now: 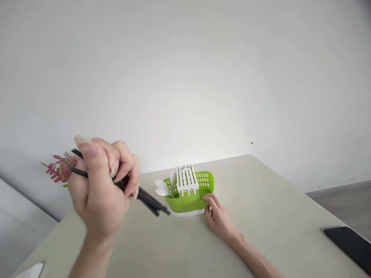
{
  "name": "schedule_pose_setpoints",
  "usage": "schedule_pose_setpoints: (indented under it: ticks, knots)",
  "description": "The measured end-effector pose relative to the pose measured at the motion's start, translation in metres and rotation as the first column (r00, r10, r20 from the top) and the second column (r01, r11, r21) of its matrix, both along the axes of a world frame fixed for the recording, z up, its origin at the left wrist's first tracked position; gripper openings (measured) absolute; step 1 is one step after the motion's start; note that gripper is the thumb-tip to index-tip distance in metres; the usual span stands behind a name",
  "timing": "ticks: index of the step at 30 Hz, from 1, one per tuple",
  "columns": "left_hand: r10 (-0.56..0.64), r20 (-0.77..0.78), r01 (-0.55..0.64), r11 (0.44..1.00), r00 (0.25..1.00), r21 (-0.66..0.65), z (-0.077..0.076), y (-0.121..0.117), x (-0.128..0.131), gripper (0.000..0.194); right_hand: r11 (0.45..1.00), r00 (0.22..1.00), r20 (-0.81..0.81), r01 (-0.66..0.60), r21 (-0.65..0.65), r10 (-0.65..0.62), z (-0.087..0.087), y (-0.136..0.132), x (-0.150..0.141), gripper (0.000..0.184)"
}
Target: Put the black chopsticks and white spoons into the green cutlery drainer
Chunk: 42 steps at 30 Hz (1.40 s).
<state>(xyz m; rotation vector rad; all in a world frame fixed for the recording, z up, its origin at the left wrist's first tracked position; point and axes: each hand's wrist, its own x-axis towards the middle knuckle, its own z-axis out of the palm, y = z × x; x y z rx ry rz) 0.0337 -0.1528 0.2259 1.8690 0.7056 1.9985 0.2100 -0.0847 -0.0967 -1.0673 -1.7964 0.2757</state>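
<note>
My left hand is raised above the table on the left, closed around a bundle of black chopsticks. Their lower ends point down and right, and the upper ends stick out beside the thumb. At the back of the table stands a green cutlery holder with perforated walls and a white slotted rack across its middle. White spoons lean in its left compartment. My right hand grips the holder's front right rim, fingertips over the edge and thumb outside.
A black phone lies near the right table edge. Part of a white object shows at the lower left corner. Red decorative leaves are at the wall behind my left hand. The wall borders the table's back edge.
</note>
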Motion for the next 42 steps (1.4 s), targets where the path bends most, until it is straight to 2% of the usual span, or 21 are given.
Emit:
schedule_pose_setpoints:
  ticks: [2,5,9,11,14,17,20,23,26,31,33,35,37,39,42]
  knots:
    - [0.029,-0.03,-0.032,0.992,0.999,-0.119,-0.015,-0.009,-0.016,0.049,1.0,1.0,0.003,-0.003,0.001,0.003,0.0,-0.001,0.001,0.03]
    - [0.067,-0.028,-0.073,0.964,0.997,-0.254,-0.046,-0.015,-0.043,0.046,1.0,1.0,0.014,0.002,-0.005,-0.002,0.0,-0.001,0.001,0.03]
    - [0.136,-0.062,-0.15,0.873,0.989,-0.463,-0.094,-0.015,-0.076,0.047,1.0,1.0,0.016,0.016,-0.02,-0.016,-0.003,-0.002,0.002,0.03]
    - [0.15,-0.109,-0.185,0.834,0.983,-0.52,-0.115,-0.014,-0.091,0.049,1.0,1.0,0.012,0.01,-0.024,-0.01,-0.003,-0.002,0.002,0.03]
    - [0.156,-0.131,-0.203,0.808,0.979,-0.553,-0.141,-0.012,-0.113,0.051,1.0,1.0,-0.003,0.0,-0.023,0.0,-0.002,-0.002,0.003,0.032]
    - [0.212,-0.126,-0.244,0.757,0.969,-0.606,-0.156,-0.006,-0.137,0.05,1.0,1.0,-0.01,0.001,-0.027,-0.001,-0.001,-0.003,0.004,0.032]
    - [0.252,-0.191,-0.311,0.638,0.949,-0.704,-0.166,0.008,-0.161,0.049,0.999,1.0,-0.014,-0.005,-0.037,0.005,-0.003,-0.003,0.005,0.031]
    - [0.209,-0.258,-0.331,0.52,0.943,-0.788,-0.174,0.026,-0.18,0.052,0.998,1.0,-0.02,-0.016,-0.06,0.015,-0.006,-0.003,0.005,0.029]
    - [0.145,-0.273,-0.309,0.459,0.951,-0.833,-0.186,0.04,-0.194,0.057,0.996,1.0,-0.015,-0.022,-0.091,0.021,-0.009,-0.003,0.006,0.028]
    - [0.168,-0.341,-0.38,0.377,0.925,-0.845,-0.215,0.056,-0.212,0.06,0.995,1.0,-0.02,-0.02,-0.098,0.018,-0.009,-0.004,0.006,0.029]
    - [0.163,-0.413,-0.444,0.367,0.896,-0.818,-0.226,0.063,-0.219,0.058,0.995,1.0,-0.018,-0.014,-0.099,0.012,-0.008,-0.004,0.006,0.029]
    - [0.144,-0.57,-0.576,0.388,0.809,-0.72,-0.235,0.07,-0.225,0.054,0.994,1.0,-0.013,-0.014,-0.105,0.013,-0.008,-0.004,0.007,0.03]
    - [0.136,-0.731,-0.706,0.425,0.669,-0.567,-0.242,0.076,-0.231,0.051,0.994,1.0,-0.011,-0.018,-0.107,0.017,-0.008,-0.004,0.007,0.031]
    - [0.156,-0.821,-0.781,0.445,0.549,-0.438,-0.247,0.08,-0.236,0.048,0.995,1.0,-0.012,-0.022,-0.1,0.021,-0.01,-0.003,0.008,0.031]
    - [0.184,-0.863,-0.824,0.441,0.47,-0.355,-0.253,0.081,-0.242,0.041,0.996,1.0,-0.004,-0.023,-0.088,0.023,-0.011,-0.002,0.008,0.032]
